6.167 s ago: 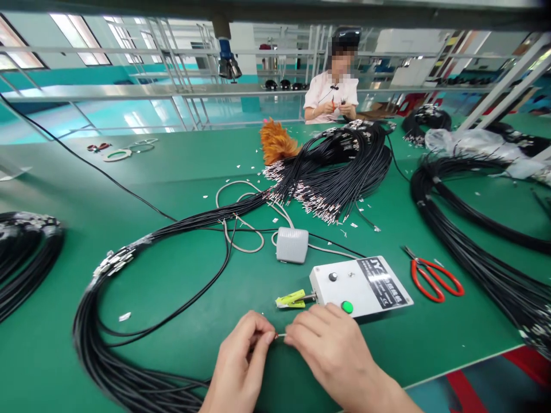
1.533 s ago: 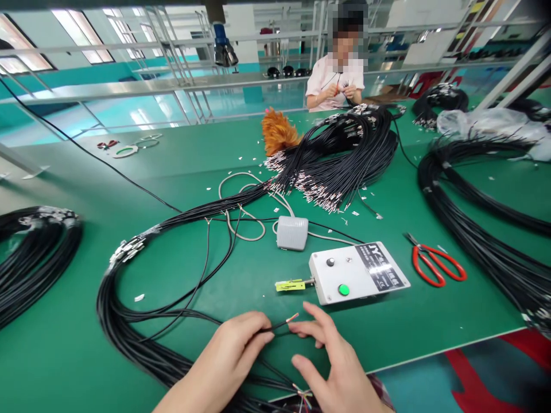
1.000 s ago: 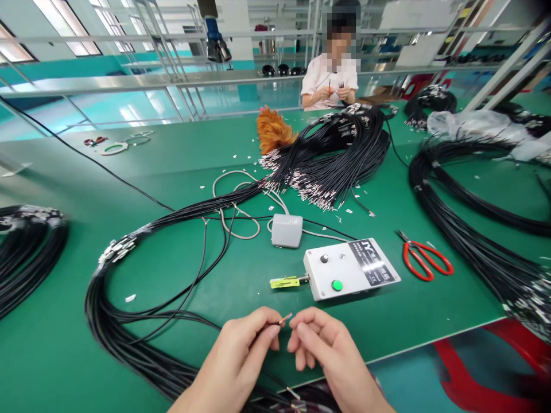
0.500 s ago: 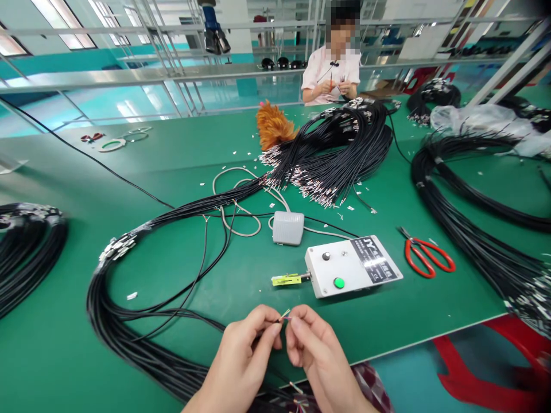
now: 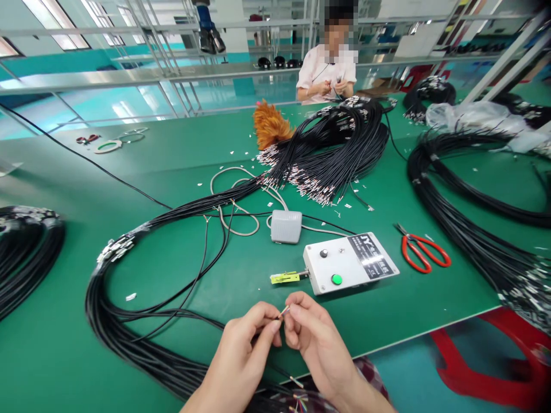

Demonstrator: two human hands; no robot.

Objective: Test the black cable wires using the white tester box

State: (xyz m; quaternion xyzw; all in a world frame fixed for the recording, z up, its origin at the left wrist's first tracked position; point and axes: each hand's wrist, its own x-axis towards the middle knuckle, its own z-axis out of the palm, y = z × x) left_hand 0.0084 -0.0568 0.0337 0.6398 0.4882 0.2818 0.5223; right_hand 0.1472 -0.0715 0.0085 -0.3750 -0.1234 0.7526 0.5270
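Near the table's front edge, my left hand point(image 5: 249, 347) is closed on a black cable, most of it hidden by the fingers. Thin coloured wires point(image 5: 283, 312) stick out of the cable's end, and my right hand point(image 5: 319, 338) pinches their tips between thumb and forefinger. Beyond my hands lies a white control box point(image 5: 331, 269) with a knob and a green button. A yellow-green clip point(image 5: 284, 278) juts from its left side. A long bundle of black cables point(image 5: 142, 361) curves along the left and passes beneath my left forearm.
Red-handled cutters point(image 5: 424, 251) lie right of the box, a grey foot pedal point(image 5: 286, 226) behind it. Cable coils point(image 5: 344, 143) and an orange feather duster point(image 5: 271, 126) are farther back. A co-worker point(image 5: 327, 74) sits across the table. A red stool point(image 5: 482, 361) stands at right.
My right fingers have shifted slightly up onto the wire tips, which now lie closer together; before, they were spread apart. My left hand keeps its grip. The whole view has shifted slightly.
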